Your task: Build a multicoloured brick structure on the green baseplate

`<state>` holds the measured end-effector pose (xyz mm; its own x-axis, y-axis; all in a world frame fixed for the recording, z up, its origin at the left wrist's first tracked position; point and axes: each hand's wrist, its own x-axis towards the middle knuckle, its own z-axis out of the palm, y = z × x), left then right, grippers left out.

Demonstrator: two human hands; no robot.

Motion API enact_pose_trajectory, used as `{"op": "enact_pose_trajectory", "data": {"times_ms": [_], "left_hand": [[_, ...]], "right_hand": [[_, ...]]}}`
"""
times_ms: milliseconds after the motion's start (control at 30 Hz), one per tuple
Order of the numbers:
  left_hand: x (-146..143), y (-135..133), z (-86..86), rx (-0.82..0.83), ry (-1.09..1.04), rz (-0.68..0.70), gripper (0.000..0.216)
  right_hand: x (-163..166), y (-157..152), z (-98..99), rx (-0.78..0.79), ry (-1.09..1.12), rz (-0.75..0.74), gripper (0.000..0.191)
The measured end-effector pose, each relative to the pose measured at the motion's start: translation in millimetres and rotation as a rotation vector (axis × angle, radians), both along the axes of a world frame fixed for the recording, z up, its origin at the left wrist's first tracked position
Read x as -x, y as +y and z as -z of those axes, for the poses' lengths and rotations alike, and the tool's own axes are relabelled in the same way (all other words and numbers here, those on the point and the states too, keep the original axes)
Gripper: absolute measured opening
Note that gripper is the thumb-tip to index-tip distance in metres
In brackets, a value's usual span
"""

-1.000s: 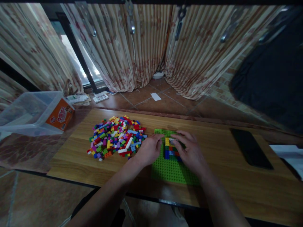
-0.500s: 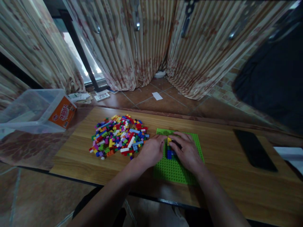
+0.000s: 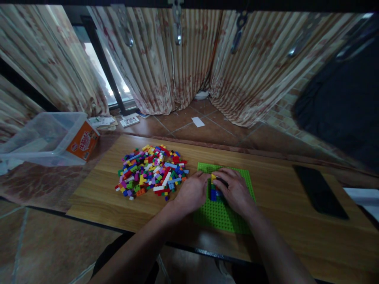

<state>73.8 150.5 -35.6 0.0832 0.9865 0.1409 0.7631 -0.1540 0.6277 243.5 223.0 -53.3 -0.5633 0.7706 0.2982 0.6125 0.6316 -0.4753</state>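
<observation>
A green studded baseplate lies on the wooden table in front of me. On it stands a small block of joined bricks in yellow, blue and red, mostly covered by my hands. My left hand rests at the plate's left edge, fingers curled against the block. My right hand lies over the block from the right, fingers bent down onto it. A heap of loose coloured bricks sits just left of the plate.
A clear plastic tub with an orange label stands at the far left. A black phone lies on the table at the right. Striped curtains hang behind, above a tiled floor with scattered papers.
Both hands have closed in slightly over the brick block, hiding more of it. The camera has shifted a little, so everything sits slightly further right in view.
</observation>
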Motion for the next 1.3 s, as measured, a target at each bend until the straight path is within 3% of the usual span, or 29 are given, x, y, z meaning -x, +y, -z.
{"op": "enact_pose_trajectory", "data": {"times_ms": [267, 400, 633, 833, 1000, 1300], "left_hand": [[-2, -1, 2.0, -0.007, 0.016, -0.016, 0.031], [-2, -1, 0.9, -0.021, 0.003, -0.019, 0.030], [-1, -1, 0.7, -0.005, -0.006, -0.046, 0.034], [0, -2, -2.8, -0.036, -0.036, -0.051, 0.035], [15, 3, -12.7, -0.158, -0.095, -0.107, 0.033], [66, 8, -23.8, -0.361, -0.246, -0.416, 0.027]], "right_hand": [[0, -4, 3.7, -0.015, 0.062, 0.002, 0.030], [-5, -5, -5.9, 0.053, 0.144, 0.005, 0.036], [-27, 3, -33.3, 0.033, 0.488, 0.411, 0.039], [-39, 8, -31.5, 0.034, 0.642, 0.590, 0.042], [-32, 2, -33.7, 0.018, 0.574, 0.537, 0.039], [1, -19, -28.8, -0.059, 0.453, 0.230, 0.022]]}}
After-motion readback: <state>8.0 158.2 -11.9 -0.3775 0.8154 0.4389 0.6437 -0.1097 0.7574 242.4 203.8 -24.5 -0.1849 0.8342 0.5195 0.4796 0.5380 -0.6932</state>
